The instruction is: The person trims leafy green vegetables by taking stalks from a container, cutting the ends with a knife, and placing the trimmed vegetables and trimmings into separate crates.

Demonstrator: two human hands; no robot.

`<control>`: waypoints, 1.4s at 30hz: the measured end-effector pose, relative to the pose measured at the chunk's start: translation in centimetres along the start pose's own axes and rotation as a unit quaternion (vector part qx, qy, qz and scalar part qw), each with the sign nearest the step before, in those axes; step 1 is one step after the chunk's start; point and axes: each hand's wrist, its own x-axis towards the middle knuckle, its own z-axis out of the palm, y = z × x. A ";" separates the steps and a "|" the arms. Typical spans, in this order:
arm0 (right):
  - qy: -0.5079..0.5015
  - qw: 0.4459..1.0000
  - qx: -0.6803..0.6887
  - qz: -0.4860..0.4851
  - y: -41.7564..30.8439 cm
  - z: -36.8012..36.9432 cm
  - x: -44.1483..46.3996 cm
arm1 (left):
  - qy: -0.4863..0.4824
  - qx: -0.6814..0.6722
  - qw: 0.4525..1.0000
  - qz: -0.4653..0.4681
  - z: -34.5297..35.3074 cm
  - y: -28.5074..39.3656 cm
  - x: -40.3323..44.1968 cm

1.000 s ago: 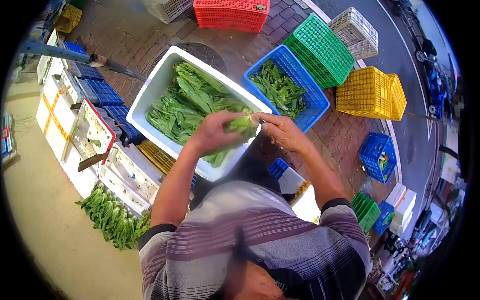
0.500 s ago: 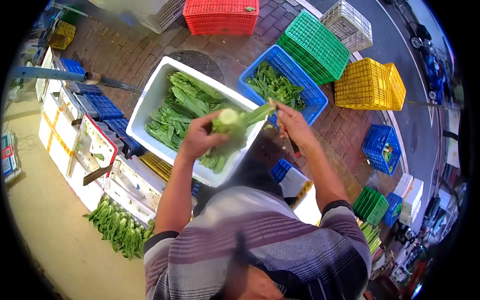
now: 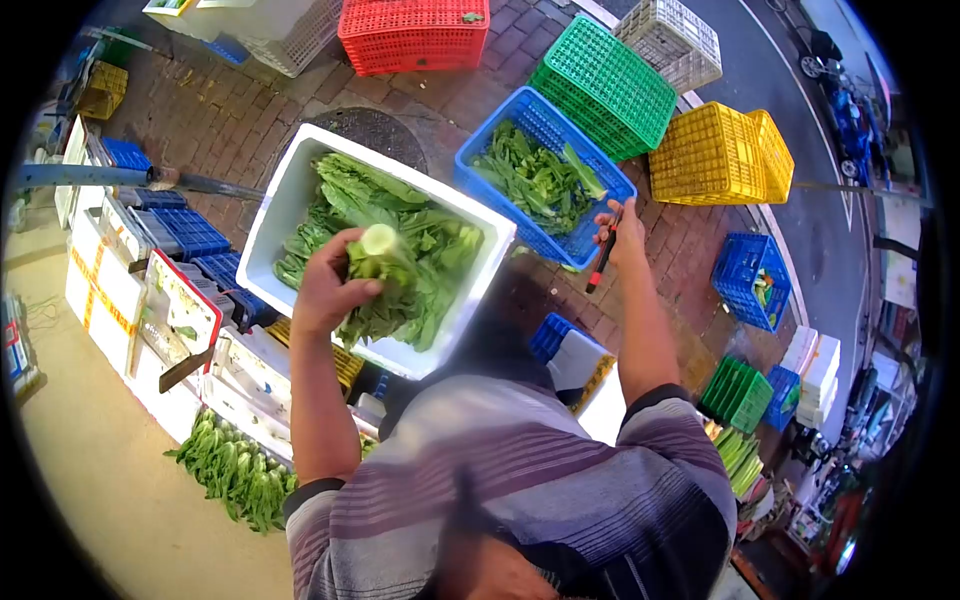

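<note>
My left hand (image 3: 328,285) is closed round a head of leafy lettuce (image 3: 385,272), its pale cut stem end facing up. It is over a white foam box (image 3: 268,225), where more green lettuce lies. My right hand (image 3: 625,232) grips a knife with a black and red handle (image 3: 600,265) pointing down; its blade is hidden from view. That hand is at the near right corner of a blue crate (image 3: 488,192). Loose green leaves (image 3: 530,170) lie in the crate, one with a pale stalk close to my fingers.
Green crates (image 3: 605,85), yellow crates (image 3: 710,155) and a red crate (image 3: 415,35) stand beyond on the brick paving. Foam boxes (image 3: 100,270) line the left side, with a row of lettuce (image 3: 230,465) below. A metal pole (image 3: 90,175) reaches in from the left.
My hands have moved apart: the left, with the lettuce, went left over the foam box; the right moved right and slightly down from the stem. A stalked leaf now shows in the blue crate.
</note>
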 end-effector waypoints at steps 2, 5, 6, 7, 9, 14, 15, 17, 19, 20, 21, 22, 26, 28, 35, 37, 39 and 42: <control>0.004 0.998 0.037 -0.050 0.2 -0.2 0.2 | -0.024 0.015 0.999 -0.020 1.2 -0.6 0.8; -0.013 0.995 0.021 -0.092 0.4 -0.2 -0.3 | -0.052 0.088 0.994 -0.035 2.7 -1.5 1.6; -0.042 0.993 -0.023 -0.107 0.2 0.3 -1.1 | -0.059 0.115 0.991 -0.034 3.2 -1.7 2.0; -0.072 0.988 -0.068 -0.121 -0.2 1.3 -2.5 | -0.071 0.161 0.984 -0.031 3.8 -1.5 2.5; -0.149 0.955 -0.210 -0.147 0.2 4.7 -6.6 | -0.096 0.252 0.962 -0.033 5.2 -0.8 3.3; -0.369 0.812 -0.359 -0.273 2.2 11.8 -14.5 | -0.110 0.353 0.929 -0.018 7.3 -0.9 4.6; -0.361 0.781 -0.401 -0.313 2.2 12.7 -15.3 | -0.114 0.361 0.925 -0.014 7.2 -0.9 4.7; -0.364 0.801 -0.402 -0.254 2.5 13.8 -15.7 | -0.084 0.379 0.921 0.020 6.8 -2.1 4.7; -0.366 0.826 -0.368 -0.219 2.8 14.5 -15.8 | -0.046 0.364 0.927 0.078 6.2 -2.7 4.5; -0.369 0.841 -0.333 -0.214 3.4 14.7 -15.6 | 0.013 0.370 0.918 0.143 5.8 -2.8 4.0; -0.371 0.855 -0.297 -0.206 4.2 14.7 -15.3 | 0.073 0.373 0.901 0.206 5.7 -2.3 3.0; -0.342 0.873 -0.275 -0.214 5.9 14.6 -14.3 | 0.133 0.376 0.877 0.267 5.7 -2.1 1.9; -0.328 0.896 -0.204 -0.220 7.7 15.2 -14.7 | 0.113 0.177 0.974 -0.081 4.1 -7.9 -3.9; -0.339 0.888 -0.177 -0.257 9.3 15.8 -14.6 | 0.097 -0.124 0.966 -0.207 4.4 -9.6 -4.2; -0.378 0.863 -0.211 -0.260 12.0 16.8 -17.2 | 0.200 -0.474 0.856 0.055 3.8 -13.9 -0.9; -0.369 0.861 -0.241 -0.255 11.8 17.1 -17.5 | 0.223 -0.462 0.857 0.059 3.5 -13.8 -0.8; -0.357 0.788 -0.297 -0.404 11.3 17.7 -17.2 | 0.235 -0.439 0.864 0.069 3.2 -13.7 -1.0; -0.339 0.698 -0.373 -0.509 10.4 17.9 -17.4 | 0.259 -0.416 0.868 0.075 3.5 -13.7 -1.6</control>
